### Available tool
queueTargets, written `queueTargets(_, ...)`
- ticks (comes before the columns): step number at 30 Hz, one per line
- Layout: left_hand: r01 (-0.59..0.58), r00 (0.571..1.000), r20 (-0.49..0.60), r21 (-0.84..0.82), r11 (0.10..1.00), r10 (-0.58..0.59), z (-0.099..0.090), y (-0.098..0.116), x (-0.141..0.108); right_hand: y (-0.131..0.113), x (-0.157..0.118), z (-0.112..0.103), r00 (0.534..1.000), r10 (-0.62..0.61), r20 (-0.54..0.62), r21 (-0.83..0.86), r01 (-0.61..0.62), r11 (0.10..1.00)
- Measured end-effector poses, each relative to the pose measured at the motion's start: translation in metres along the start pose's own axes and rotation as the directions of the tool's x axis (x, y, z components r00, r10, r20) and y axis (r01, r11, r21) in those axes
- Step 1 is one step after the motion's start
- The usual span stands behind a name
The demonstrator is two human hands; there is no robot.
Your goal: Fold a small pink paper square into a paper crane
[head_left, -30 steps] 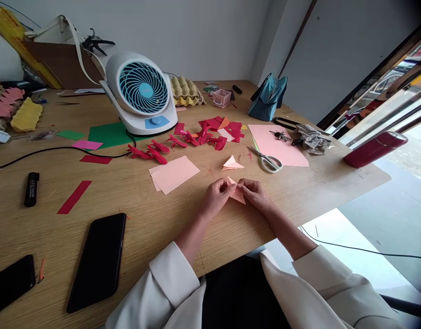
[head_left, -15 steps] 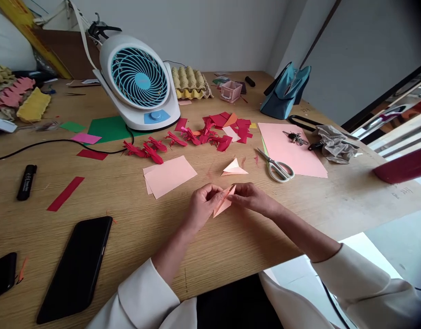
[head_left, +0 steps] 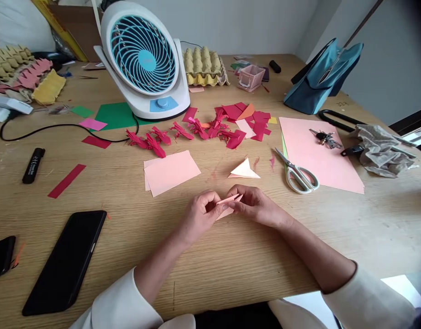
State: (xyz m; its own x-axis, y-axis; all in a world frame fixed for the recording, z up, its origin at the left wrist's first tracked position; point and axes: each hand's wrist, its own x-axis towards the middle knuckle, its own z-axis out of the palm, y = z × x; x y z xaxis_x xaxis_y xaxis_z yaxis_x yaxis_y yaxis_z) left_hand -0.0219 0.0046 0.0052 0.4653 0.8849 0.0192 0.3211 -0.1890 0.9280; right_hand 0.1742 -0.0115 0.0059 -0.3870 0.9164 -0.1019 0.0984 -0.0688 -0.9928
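Head view: the left hand (head_left: 200, 214) and right hand (head_left: 255, 205) pinch a small folded pale-pink paper piece (head_left: 227, 204) between their fingertips, just above the wooden table (head_left: 334, 228) near its front edge. Toward the far edge, a small pink plastic box (head_left: 250, 76) stands open, its contents too small to tell, beside a yellow egg carton (head_left: 203, 67) whose cups look bare.

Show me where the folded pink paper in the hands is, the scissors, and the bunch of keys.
folded pink paper (head_left: 228, 201), head view, on its upper edge between the fingertips.
scissors (head_left: 301, 176), head view, on the white handle loops.
bunch of keys (head_left: 324, 138), head view, on the middle of the bunch.
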Motion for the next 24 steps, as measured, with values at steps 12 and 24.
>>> queueTargets(12,0.010,0.999,-0.035,0.053,0.999,-0.008,0.0039,0.0064,0.0003,0.0046,-0.0045,0.0069,0.996,-0.032,-0.086,0.010,0.033,0.999)
queueTargets(24,-0.108,0.992,-0.055,0.049,0.993,0.111,-0.0028,0.0030,0.0005,-0.0011,-0.0062,0.0086,0.996,-0.023,-0.086,-0.139,0.011,0.990)
